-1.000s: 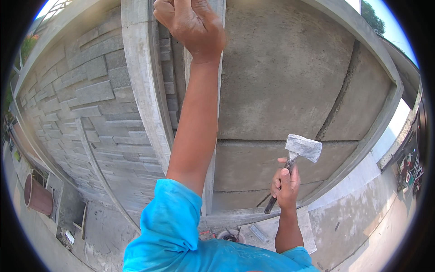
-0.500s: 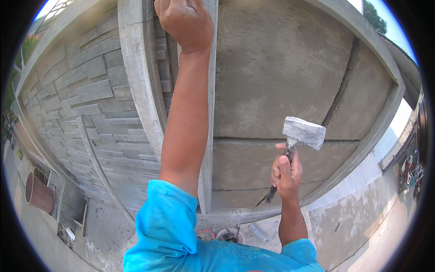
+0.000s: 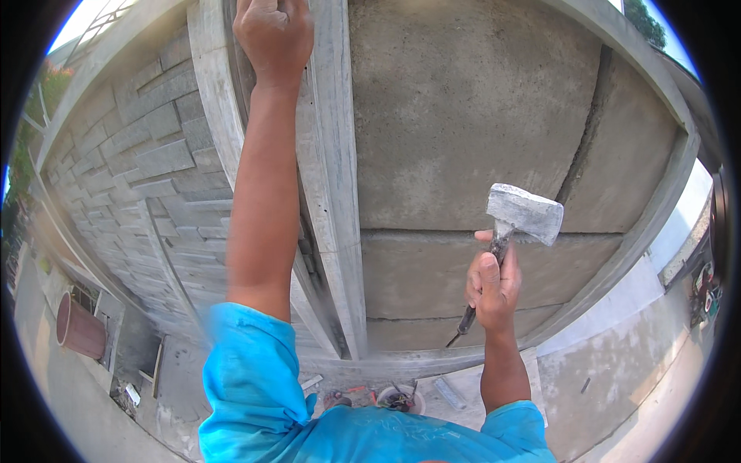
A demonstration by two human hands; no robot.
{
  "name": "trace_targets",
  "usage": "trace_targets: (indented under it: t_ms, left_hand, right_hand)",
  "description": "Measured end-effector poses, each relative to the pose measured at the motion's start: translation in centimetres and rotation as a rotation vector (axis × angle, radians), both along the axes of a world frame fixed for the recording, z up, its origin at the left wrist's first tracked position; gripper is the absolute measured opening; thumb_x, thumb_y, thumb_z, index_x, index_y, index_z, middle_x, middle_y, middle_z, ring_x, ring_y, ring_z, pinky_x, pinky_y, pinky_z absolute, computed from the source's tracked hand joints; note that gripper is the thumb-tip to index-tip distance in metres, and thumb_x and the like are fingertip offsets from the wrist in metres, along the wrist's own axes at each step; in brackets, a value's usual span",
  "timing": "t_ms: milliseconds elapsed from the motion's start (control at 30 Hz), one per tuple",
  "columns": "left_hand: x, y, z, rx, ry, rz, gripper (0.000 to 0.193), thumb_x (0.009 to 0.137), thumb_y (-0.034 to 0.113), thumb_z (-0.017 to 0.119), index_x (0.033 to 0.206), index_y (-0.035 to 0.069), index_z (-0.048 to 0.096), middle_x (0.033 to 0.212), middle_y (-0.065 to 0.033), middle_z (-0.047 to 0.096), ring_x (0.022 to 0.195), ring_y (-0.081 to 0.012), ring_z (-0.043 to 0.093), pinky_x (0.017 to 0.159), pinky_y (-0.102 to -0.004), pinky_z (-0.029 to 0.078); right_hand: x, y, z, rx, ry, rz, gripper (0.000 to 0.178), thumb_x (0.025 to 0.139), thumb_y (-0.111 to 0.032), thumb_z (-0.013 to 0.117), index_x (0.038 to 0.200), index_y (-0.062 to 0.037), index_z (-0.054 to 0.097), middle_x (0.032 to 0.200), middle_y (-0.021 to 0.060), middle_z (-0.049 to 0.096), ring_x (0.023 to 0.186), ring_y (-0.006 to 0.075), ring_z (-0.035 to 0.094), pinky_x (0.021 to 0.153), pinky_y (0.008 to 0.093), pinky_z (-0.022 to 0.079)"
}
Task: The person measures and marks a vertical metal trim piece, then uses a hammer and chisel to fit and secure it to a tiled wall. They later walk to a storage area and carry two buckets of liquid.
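My right hand [image 3: 494, 292] is wrapped round the dark handle of a hatchet [image 3: 526, 214], held upright in front of the wall. Its broad head is crusted greyish white. Below my fingers a thin dark tip [image 3: 454, 339] sticks out; I cannot tell whether it belongs to a second tool. My left arm stretches up, and my left hand [image 3: 272, 35] is closed near the top of the concrete pillar [image 3: 328, 177]. The upper edge of the picture cuts off its fingertips, so anything in it is hidden. Right of the pillar stands a grey plastered wall panel [image 3: 471, 116] with grooves.
Stone-block cladding [image 3: 166, 158] covers the wall on the left. A brown bucket [image 3: 79, 326] stands at lower left. Below me are a tub with tools [image 3: 401, 398], a pale board [image 3: 482, 386] and a grey bar [image 3: 449, 392]. Cluttered gear [image 3: 702, 293] lies far right.
My left hand and forearm have shifted left across the pillar, the fist still closed. The hatchet in my right hand has moved slightly right. The view has shifted a little.
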State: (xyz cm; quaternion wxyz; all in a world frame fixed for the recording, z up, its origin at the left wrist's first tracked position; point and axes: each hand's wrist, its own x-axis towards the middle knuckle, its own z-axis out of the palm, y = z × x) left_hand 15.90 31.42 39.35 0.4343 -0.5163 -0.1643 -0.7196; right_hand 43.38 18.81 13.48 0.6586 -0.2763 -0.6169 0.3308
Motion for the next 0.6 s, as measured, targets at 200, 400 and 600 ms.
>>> trace_targets:
  t_ms: [200,400,600]
  left_hand:
    - [0.0,0.2,-0.8,0.159,0.142,0.217,0.006,0.09,0.005,0.065,0.088,0.0,0.067,0.102,-0.018,0.065,0.103,-0.0356,0.06,0.093,-0.0436,0.047]
    - [0.1,-0.2,-0.9,0.15,0.058,0.194,0.007,0.089,0.006,0.067,0.086,-0.001,0.066,0.108,-0.0192,0.063,0.107,-0.0356,0.058,0.096,-0.0427,0.045]
    - [-0.4,0.2,-0.6,0.07,-0.001,0.076,0.011,0.092,0.01,0.064,0.09,-0.001,0.068,0.11,-0.0192,0.065,0.111,-0.0333,0.059,0.098,-0.0399,0.045]
  right_hand:
    - [1.0,2.9,2.8,0.256,-0.165,-0.22,0.04,0.103,-0.035,0.053,0.126,-0.0019,0.051,0.065,-0.007,0.038,0.05,0.0003,0.031,0.041,0.0197,0.024]
    - [0.6,3.6,6.8,0.303,-0.167,-0.256,0.037,0.104,-0.031,0.053,0.127,-0.0021,0.053,0.068,-0.0087,0.037,0.053,-0.0004,0.029,0.045,0.0184,0.022]
    - [0.3,4.9,8.5,0.427,-0.307,-0.401,0.033,0.104,-0.029,0.053,0.125,-0.0035,0.055,0.07,-0.0087,0.038,0.055,-0.0002,0.03,0.048,0.0186,0.024]
